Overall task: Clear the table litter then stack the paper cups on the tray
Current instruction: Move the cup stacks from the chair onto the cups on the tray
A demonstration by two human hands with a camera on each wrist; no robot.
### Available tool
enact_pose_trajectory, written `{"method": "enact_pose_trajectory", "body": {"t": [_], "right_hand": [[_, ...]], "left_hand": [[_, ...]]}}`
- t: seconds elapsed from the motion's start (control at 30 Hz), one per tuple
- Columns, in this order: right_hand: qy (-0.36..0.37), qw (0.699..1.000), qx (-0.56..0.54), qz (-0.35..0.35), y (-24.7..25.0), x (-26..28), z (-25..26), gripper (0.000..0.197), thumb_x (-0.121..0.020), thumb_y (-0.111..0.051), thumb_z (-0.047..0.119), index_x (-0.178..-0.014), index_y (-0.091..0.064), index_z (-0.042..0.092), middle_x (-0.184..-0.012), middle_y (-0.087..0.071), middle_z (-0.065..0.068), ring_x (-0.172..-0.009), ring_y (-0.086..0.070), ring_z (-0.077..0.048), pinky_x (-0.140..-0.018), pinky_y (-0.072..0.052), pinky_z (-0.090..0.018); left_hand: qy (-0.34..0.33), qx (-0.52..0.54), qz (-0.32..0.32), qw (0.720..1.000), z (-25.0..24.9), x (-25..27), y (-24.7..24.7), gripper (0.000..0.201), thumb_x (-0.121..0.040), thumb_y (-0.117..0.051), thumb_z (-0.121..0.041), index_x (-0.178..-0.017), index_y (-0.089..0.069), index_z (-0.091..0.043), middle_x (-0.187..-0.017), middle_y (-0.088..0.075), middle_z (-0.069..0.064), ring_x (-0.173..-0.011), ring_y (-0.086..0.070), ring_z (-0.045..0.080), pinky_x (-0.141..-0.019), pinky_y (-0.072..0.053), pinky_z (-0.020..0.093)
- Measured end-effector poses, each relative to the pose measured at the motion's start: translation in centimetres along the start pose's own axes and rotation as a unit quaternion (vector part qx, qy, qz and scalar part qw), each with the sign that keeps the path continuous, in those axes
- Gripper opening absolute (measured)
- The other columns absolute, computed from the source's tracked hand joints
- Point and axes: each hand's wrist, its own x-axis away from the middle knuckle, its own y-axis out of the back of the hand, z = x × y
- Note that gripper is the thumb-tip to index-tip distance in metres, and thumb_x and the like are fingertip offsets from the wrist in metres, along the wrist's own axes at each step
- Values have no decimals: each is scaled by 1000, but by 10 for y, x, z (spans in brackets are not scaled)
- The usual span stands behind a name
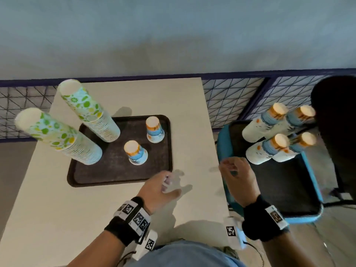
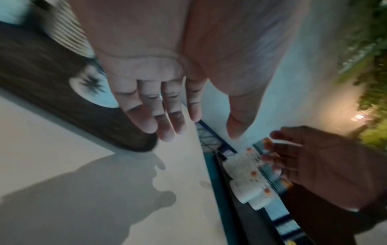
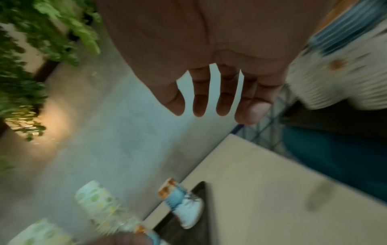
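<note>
A brown tray lies on the beige table. On it lean two tall stacks of green-patterned paper cups, and two upturned blue-and-orange cups stand to their right. My left hand hovers by the tray's front right corner; its fingers are straight and hold nothing. Over the gap at the table's right edge is my right hand, its fingers spread and empty. No litter shows on the table.
To the right of the table, a blue seat carries a dark tray with several leaning stacks of blue-and-orange cups. A mesh fence runs behind. A dark shape stands at the far right.
</note>
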Motion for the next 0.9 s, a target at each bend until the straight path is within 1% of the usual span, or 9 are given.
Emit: {"method": "enact_pose_trajectory", "body": {"t": [0.1,0.17,0.27,0.4,0.47,0.53,0.63,0.7,0.9], "right_hand": [[-101,994,36,-17,40,7,-56,12,-92,-72,19,-94,-62,25,-101,-62,-5,-81,-60,-2,-66,-44,-7],[-150,987,54,-26,59,7,-95,16,-91,-73,23,-100,-60,22,-99,-64,-5,-79,-58,-2,-68,-40,-8],[-181,980,66,-45,77,-4,-144,37,-89,-75,27,-119,-58,13,-98,-65,-8,-86,-64,-20,-81,-49,-30],[-229,973,23,-17,94,-36,-168,65,-89,-73,33,-144,-43,16,-116,-60,-8,-115,-58,-25,-103,-48,-42],[-230,973,7,-9,97,-52,-172,76,-89,-72,31,-152,-33,14,-128,-55,-11,-120,-55,-24,-105,-45,-37],[-224,975,0,5,92,-65,-166,85,-89,-72,31,-157,-24,12,-141,-47,-15,-125,-54,-26,-102,-43,-32],[-195,980,29,40,76,-74,-156,91,-86,-73,36,-157,-21,12,-149,-40,-15,-134,-46,-29,-109,-44,-40],[-170,983,39,50,69,-77,-150,89,-83,-75,38,-154,-27,15,-146,-43,-14,-137,-41,-30,-111,-43,-45],[-171,982,8,77,90,-100,-173,97,-81,-79,42,-157,-23,20,-149,-39,-9,-137,-42,-27,-111,-38,-37]], "left_hand": [[-56,-17,19,998,-54,-22,-44,53,-85,-84,-40,-129,-56,-39,-114,-60,-6,-88,-64,12,-80,-54,19],[-102,-40,19,994,-93,-37,-71,61,-86,-82,-42,-139,-51,-43,-120,-58,-6,-94,-67,12,-85,-58,27],[-166,-73,15,983,-150,-64,-107,71,-87,-79,-41,-146,-41,-52,-127,-54,-5,-98,-65,13,-84,-57,26],[-227,-120,13,966,-215,-99,-148,77,-90,-78,-38,-154,-36,-47,-134,-48,-4,-107,-61,12,-85,-49,17],[-230,-144,24,962,-237,-118,-165,80,-90,-78,-36,-157,-34,-42,-134,-46,-3,-114,-55,13,-94,-46,20],[-211,-176,36,961,-246,-136,-171,85,-89,-78,-38,-159,-30,-42,-145,-45,5,-129,-53,24,-111,-46,36],[-162,-222,42,961,-242,-153,-172,88,-88,-77,-44,-160,-26,-46,-158,-36,11,-142,-46,35,-119,-40,43],[-150,-229,26,962,-238,-157,-174,82,-88,-75,-45,-157,-31,-44,-156,-39,10,-140,-48,35,-117,-43,46],[-129,-217,10,967,-255,-170,-211,53,-94,-70,-42,-139,-41,-44,-127,-59,5,-108,-64,28,-97,-55,47]]}}
